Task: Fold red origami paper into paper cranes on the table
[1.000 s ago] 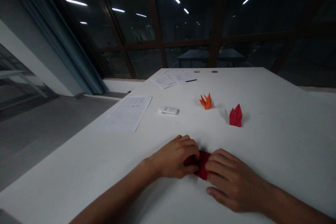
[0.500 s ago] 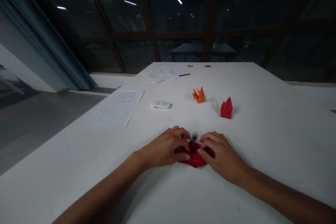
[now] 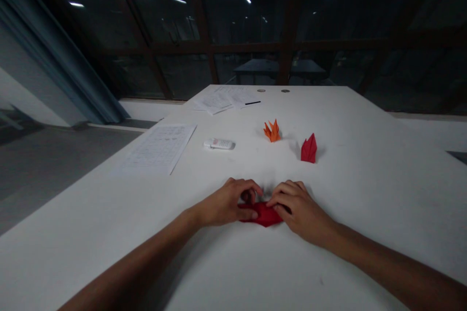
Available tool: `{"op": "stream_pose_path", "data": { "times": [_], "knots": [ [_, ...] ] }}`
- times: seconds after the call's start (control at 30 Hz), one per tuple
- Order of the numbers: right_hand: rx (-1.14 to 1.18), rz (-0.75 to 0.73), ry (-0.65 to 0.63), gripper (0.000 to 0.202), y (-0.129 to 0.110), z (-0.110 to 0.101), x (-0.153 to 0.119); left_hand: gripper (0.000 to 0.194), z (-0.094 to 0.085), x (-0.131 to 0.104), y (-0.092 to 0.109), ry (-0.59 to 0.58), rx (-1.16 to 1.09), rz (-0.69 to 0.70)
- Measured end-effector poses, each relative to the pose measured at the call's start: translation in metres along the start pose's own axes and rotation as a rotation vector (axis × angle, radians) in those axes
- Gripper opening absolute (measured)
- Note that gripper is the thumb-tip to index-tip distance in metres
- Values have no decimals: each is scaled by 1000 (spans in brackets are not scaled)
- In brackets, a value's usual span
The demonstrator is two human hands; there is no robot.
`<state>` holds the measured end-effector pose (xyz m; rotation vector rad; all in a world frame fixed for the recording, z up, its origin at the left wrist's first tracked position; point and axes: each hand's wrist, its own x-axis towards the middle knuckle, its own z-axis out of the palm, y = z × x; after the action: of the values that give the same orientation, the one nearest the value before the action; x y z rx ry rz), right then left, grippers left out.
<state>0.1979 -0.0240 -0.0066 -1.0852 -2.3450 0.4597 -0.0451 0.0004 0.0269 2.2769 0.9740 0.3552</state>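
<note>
A folded piece of red paper (image 3: 265, 215) lies on the white table in front of me, with a pointed lower edge. My left hand (image 3: 229, 202) grips its left end, the thumb flat on top and the index finger curled above the paper. On the other side, my right hand (image 3: 301, 211) holds the right part, its fingertips pressed on the upper edge and the thumb tucked beneath the fingers. Beyond the hands stand an orange origami figure (image 3: 272, 131) with several points and a red origami figure (image 3: 309, 148).
A white eraser-like block with printing (image 3: 219, 144) lies left of the figures. A printed sheet (image 3: 156, 148) is near the table's left edge. More papers (image 3: 222, 99), a thin black strip (image 3: 253, 103) and two small round discs lie at the far end of the table (image 3: 314, 102).
My right hand's fingers have moved left along the paper's upper edge, and the upper part now looks folded down flatter. My left index finger has lifted. The view has shifted slightly.
</note>
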Motion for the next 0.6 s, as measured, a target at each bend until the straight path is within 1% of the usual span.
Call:
{"op": "stream_pose_path", "data": {
  "times": [0.07,0.1,0.13,0.17,0.23,0.3,0.33,0.47,0.53,0.6],
  "knots": [
    [-38,-48,-7,24,-1,-2,-2,24,-4,-2,5,-39,49,36],
    [-62,-76,-7,21,-2,-3,-3,22,-6,-3,8,-55,82,50],
    [-88,-113,-15,17,-3,-5,-3,24,-8,-4,11,-62,118,56],
    [-112,-160,-25,17,-4,-6,-4,29,-9,-5,14,-66,157,55],
    [-154,-255,-53,33,-6,-9,-5,41,-11,-6,21,-73,222,46],
    [-186,-297,-71,42,-9,-9,-6,45,-10,-8,27,-72,261,31],
    [-201,-292,-71,42,-10,-9,-7,44,-9,-8,29,-65,284,37],
    [-214,-217,2,16,-13,-1,-7,24,-3,-8,30,-2,316,80],
    [-188,-179,38,14,-13,4,-7,14,0,-7,28,9,308,87],
    [-148,-135,64,14,-12,8,-7,9,3,-6,26,14,308,78]
  ]
}}
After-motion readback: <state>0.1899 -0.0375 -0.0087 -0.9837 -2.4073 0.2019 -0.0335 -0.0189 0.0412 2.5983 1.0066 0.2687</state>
